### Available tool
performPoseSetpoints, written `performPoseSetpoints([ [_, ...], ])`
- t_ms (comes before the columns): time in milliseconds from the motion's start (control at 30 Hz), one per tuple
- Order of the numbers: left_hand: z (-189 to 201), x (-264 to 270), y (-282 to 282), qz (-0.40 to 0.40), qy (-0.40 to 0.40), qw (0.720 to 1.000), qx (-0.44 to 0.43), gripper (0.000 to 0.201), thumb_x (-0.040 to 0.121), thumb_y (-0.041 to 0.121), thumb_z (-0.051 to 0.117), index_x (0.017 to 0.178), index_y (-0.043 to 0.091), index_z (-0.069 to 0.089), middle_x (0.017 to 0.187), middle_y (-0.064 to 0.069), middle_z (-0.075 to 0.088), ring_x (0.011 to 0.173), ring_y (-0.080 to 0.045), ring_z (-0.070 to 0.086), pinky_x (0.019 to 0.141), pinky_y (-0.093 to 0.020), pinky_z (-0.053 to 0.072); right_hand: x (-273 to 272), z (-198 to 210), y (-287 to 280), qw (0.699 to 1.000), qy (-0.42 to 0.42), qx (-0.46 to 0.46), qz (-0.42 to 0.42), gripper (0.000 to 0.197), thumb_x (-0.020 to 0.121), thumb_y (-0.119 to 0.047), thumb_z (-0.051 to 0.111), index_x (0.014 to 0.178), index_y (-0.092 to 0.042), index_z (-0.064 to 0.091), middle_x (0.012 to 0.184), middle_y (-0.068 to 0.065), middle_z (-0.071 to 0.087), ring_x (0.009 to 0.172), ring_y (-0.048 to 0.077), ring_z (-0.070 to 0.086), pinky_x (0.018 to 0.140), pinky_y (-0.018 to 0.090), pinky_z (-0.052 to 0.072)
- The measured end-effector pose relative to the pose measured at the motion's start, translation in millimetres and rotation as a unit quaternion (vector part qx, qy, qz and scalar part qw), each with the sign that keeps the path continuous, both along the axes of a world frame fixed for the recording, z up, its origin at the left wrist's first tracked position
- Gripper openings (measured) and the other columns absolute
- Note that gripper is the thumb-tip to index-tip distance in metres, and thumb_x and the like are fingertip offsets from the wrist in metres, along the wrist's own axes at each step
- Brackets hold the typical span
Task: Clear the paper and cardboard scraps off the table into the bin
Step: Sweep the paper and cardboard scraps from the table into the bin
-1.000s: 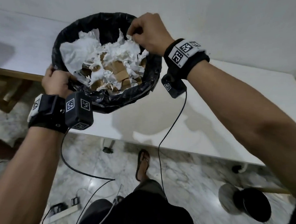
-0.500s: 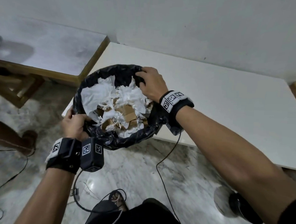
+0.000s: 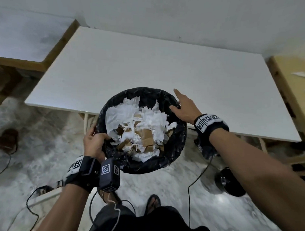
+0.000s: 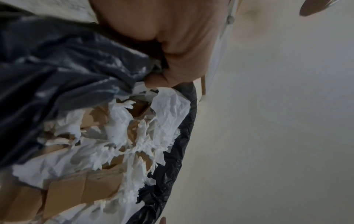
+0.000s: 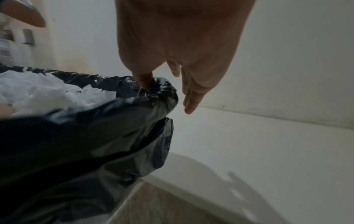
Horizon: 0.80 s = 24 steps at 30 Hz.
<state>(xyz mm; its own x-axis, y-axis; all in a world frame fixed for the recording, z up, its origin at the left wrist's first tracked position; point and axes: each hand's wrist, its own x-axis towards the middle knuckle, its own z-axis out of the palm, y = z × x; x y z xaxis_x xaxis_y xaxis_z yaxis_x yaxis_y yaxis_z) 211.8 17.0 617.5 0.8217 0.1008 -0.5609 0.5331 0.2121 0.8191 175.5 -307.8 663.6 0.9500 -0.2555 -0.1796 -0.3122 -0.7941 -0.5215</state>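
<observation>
A round bin (image 3: 174, 150) lined with a black bag hangs in front of the white table (image 3: 150, 67), at its near edge. White torn paper (image 3: 151, 118) and brown cardboard scraps (image 3: 146, 138) fill it. My left hand (image 3: 93, 142) grips the bin's left rim, thumb inside the liner (image 4: 57, 63). My right hand (image 3: 183, 108) is open at the right rim, thumb touching the liner (image 5: 157, 91), fingers (image 5: 191, 98) stretched straight toward the table. The paper (image 4: 168, 106) and cardboard (image 4: 76, 189) also show in the left wrist view.
A wooden-edged table (image 3: 29, 42) stands at the left, another wooden table (image 3: 291, 82) with white scraps at the right. A black round object (image 3: 230, 183) and cables (image 3: 196, 182) lie on the marble floor. My sandalled foot (image 3: 153, 204) is below the bin.
The bin has come down and toward me, from over the table to its near edge. My right hand let go of the rim and straightened its fingers. The left hand kept its grip.
</observation>
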Motion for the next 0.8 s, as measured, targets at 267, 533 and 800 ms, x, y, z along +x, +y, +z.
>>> performPoseSetpoints([
  [267, -3, -36, -53, -0.103, 0.024, 0.994, 0.000, 0.074, 0.079, -0.029, 0.044, 0.138, 0.013, 0.059, 0.064, -0.006, 0.069, 0.049, -0.017, 0.065, 0.043, -0.028, 0.054, -88, -28, -33, 0.994, 0.025, 0.030, -0.100, 0.052, 0.095, -0.013, 0.045, 0.144, -0.020, 0.032, 0.116, 0.022, 0.063, 0.097, 0.035, 0.061, 0.085, 0.031, 0.047],
  [533, -10, -13, -46, -0.134, 0.034, 0.990, -0.003, 0.078, 0.076, -0.027, 0.049, 0.139, 0.018, 0.061, 0.091, -0.011, 0.070, 0.074, -0.029, 0.064, 0.055, -0.032, 0.060, -82, -30, -23, 0.992, -0.007, 0.023, -0.121, 0.047, 0.093, -0.008, 0.045, 0.139, -0.018, 0.041, 0.109, 0.021, 0.067, 0.092, 0.035, 0.063, 0.082, 0.031, 0.049],
  [800, 7, 57, -3, -0.122, 0.012, 0.992, -0.033, 0.070, 0.076, -0.028, 0.046, 0.127, 0.017, 0.063, 0.094, -0.013, 0.069, 0.078, -0.029, 0.065, 0.049, -0.028, 0.056, 0, -13, 21, 0.994, -0.019, 0.015, -0.111, 0.048, 0.092, -0.007, 0.046, 0.139, -0.018, 0.042, 0.112, 0.022, 0.066, 0.099, 0.037, 0.062, 0.084, 0.027, 0.046],
])
